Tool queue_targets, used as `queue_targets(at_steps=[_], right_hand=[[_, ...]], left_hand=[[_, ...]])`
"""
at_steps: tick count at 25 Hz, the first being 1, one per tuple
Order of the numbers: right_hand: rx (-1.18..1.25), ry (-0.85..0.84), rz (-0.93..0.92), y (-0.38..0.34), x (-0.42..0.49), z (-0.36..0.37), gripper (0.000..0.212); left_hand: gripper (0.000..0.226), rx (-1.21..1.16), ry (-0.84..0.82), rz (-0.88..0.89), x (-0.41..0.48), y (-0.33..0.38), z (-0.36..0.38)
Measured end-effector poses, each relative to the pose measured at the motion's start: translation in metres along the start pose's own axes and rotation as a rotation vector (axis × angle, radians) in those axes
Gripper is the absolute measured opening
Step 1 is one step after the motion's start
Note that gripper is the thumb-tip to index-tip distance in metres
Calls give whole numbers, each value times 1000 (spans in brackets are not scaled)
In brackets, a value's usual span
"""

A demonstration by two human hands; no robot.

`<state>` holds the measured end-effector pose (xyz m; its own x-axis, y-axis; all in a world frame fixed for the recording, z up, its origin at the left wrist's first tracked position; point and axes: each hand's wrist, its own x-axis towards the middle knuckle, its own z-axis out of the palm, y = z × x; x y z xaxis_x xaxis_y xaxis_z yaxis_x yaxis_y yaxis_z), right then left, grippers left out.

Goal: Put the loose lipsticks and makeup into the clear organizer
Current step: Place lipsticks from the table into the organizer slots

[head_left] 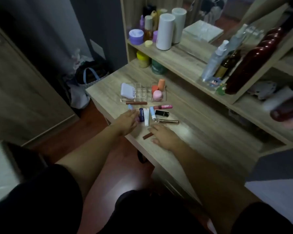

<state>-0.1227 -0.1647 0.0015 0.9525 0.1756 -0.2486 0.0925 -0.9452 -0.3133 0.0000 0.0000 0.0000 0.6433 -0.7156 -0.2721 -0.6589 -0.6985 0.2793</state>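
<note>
A clear organizer sits on the wooden desk, holding a white compact on its left and pink and orange sponges on its right. Loose items lie in front of it: a brown lip tube, a pink gloss, a dark blue tube, a white tube, a light blue stick, a black lipstick, a gold wand and a dark red stick. My left hand lies flat, fingers touching the dark blue tube. My right hand rests open beside the dark red stick.
A shelf above the desk carries white cylinders, purple jars, a spray bottle and a dark red bottle. Yellow and green jars stand under it. A bag lies on the floor left of the desk.
</note>
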Motion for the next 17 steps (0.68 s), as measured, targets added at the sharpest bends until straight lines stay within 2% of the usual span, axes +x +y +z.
queue_targets(at_steps=[4,11,17], right_hand=[[-86,-69,-111,8,28,11,37],[-106,-45,-204,17,52,25,22],[48,184,-293,22,63,18,23]], left_hand=[[55,-72,27,-123,17,-25,-3],[46,-100,82,-98,40,-51,-10],[36,-80,164,-12,59,-53,-6]])
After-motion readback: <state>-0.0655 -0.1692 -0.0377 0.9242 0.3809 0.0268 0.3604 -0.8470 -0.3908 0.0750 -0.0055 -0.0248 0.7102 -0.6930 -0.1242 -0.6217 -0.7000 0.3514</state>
